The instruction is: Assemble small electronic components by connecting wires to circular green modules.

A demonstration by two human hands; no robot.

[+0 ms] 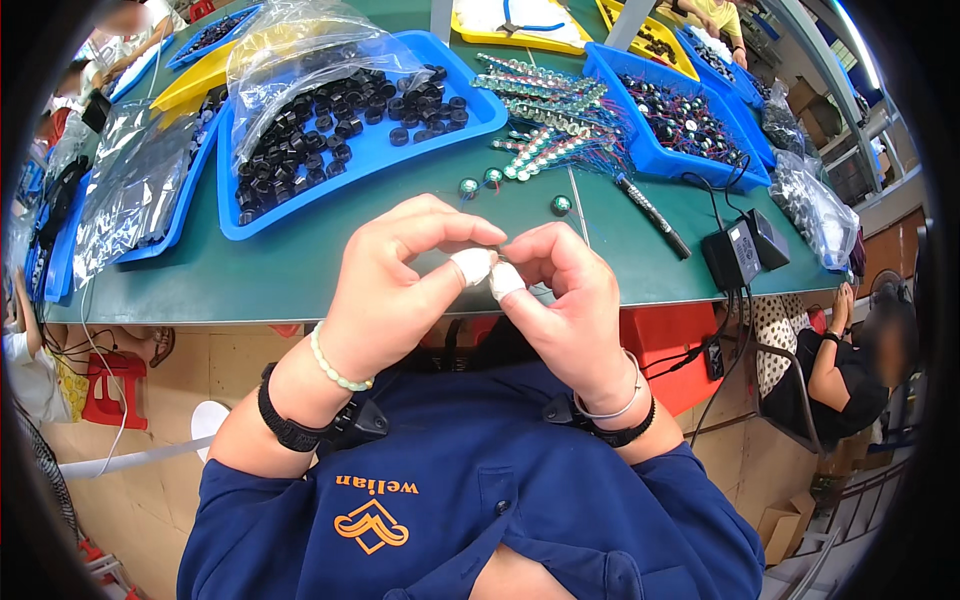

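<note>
My left hand (380, 280) and my right hand (572, 295) meet over the table's near edge, thumbs and fingertips pinched together. Both thumbs wear white finger covers. Whatever they grip is tiny and mostly hidden by the fingertips. Just beyond, on the green tabletop (390, 207), lie two small round green parts (468, 187) close together and another round part (561, 205) to their right. Strips of round circuit boards (540, 105) with red and blue wires are heaped farther back. A black-and-white marker pen (652, 217) lies right of my hands.
A blue tray (482, 108) of black round caps (400, 136), partly under clear plastic, stands at the back left. Another blue tray (690, 170) holds wired round boards. A black power adapter (732, 258) with cables sits at the right edge. Other people (850, 360) sit nearby.
</note>
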